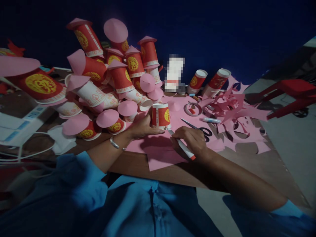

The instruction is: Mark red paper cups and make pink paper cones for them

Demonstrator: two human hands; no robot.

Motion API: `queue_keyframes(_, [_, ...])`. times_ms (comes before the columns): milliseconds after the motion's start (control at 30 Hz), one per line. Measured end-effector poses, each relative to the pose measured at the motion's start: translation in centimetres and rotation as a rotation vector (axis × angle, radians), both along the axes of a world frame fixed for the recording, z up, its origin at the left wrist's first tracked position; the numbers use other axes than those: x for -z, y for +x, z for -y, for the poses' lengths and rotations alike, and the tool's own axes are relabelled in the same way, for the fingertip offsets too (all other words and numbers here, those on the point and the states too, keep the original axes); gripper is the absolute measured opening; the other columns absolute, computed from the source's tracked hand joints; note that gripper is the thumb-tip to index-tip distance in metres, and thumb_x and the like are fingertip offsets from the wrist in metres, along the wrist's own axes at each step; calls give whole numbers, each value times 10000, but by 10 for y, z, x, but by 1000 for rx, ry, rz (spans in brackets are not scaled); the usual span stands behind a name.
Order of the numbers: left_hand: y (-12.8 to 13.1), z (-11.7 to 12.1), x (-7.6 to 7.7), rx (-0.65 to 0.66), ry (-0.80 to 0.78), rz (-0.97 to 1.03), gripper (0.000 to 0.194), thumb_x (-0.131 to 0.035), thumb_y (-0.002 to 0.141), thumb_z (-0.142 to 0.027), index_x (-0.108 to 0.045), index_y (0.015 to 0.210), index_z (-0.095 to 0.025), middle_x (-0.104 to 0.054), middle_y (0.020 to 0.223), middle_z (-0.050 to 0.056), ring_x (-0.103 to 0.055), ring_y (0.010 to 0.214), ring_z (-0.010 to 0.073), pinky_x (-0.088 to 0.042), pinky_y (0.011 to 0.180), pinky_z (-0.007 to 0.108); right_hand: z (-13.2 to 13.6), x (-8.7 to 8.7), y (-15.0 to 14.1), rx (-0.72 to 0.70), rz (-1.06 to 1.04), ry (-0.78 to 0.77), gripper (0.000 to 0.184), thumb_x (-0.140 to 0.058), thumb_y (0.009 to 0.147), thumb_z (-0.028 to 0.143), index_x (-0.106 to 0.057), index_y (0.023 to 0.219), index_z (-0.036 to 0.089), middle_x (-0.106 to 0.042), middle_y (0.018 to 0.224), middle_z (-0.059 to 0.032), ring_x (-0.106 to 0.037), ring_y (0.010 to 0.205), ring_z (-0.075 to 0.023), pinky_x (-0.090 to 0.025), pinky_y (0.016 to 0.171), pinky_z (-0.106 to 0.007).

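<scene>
Over pink paper (161, 158) on the counter (138, 164), the left hand (144, 127) curls its fingers round a red cup (160, 116); right-hand (191, 140) fingers pinch a white cutter (184, 149) at its lower edge. Best grip firmly, cutting in short strokes, clear of skin.

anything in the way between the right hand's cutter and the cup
Nothing visible blocks it: the right hand holds the cutter with its tip at the lower edge of the cup. The left hand grips the cup, thumb close to that tip.

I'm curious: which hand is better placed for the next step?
Probably the right hand: it holds the slim white cutter at the round red paper cup, which the left hand grips.
</scene>
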State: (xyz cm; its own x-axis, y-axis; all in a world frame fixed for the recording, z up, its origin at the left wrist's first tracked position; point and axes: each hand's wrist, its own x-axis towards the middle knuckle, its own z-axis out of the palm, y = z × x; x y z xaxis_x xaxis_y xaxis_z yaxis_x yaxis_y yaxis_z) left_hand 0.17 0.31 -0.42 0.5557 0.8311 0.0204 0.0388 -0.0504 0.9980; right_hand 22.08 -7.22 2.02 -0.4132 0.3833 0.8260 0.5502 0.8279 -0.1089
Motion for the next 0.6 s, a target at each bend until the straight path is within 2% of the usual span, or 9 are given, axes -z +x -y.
queue_keyframes(300, [1,0,-4,-16,3,-7,857,-936,640,-361,-498,1358,-198,-722,1177,116,-697,1145,312,-591,931,450,2,0,1,-103,2,7,198,-677,872,36,-594,953,196,-678,709,-3,-668,605,-139,-509,553,-254])
queue_keyframes(600, [0,-1,-2,-3,25,-47,829,-932,634,-340,-510,1334,-206,-726,1146,96,-696,1106,299,-588,899,439,1,2,2,-93,27,-21,193,-647,890,58,-583,984,214,-677,732,6,-660,616,-143,-508,554,-257])
